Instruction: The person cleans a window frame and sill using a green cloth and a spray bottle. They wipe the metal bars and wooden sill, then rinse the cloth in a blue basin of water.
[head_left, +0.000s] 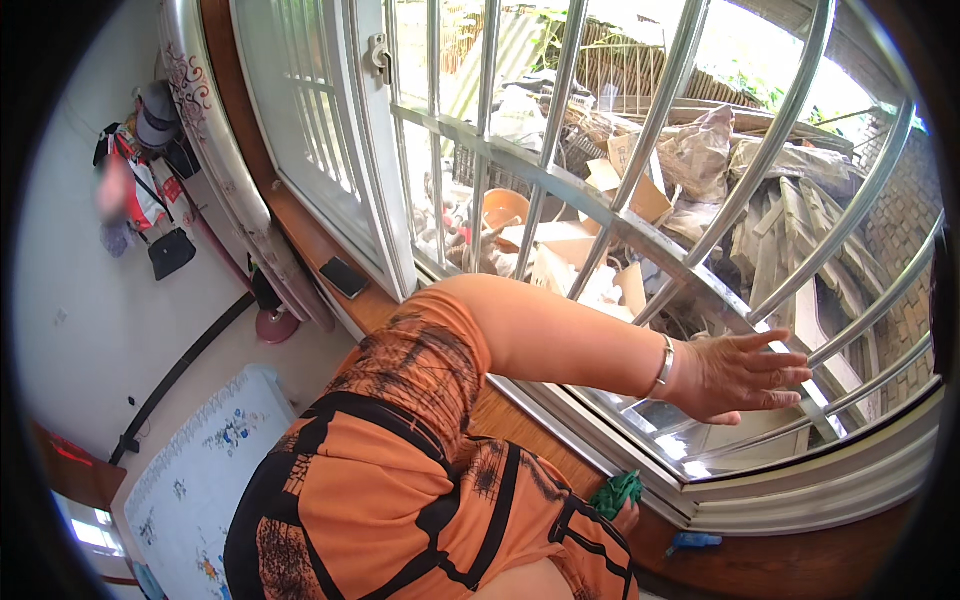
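My left hand (742, 379), with a silver bangle (665, 367) at the wrist, is stretched out over the window with its fingers spread. Its back faces me and nothing shows in it. The hand overlaps the metal window bars (660, 259); whether it touches glass or a bar I cannot tell. Low by the window frame (795, 499), my right hand (627, 517) grips a bunched green cloth (616, 491) at the wooden sill. My patterned orange sleeve hides most of that arm. A blue bottle (696, 541) lies on the sill just beyond the cloth.
A black phone (343, 277) lies on the sill at left, beside the sliding window panel (322, 127). Past the bars are cardboard boxes (551, 247), an orange bucket (505, 208) and stacked planks (780, 240). A floral-covered surface (202, 480) stands at lower left; a bag (171, 253) hangs on the wall.
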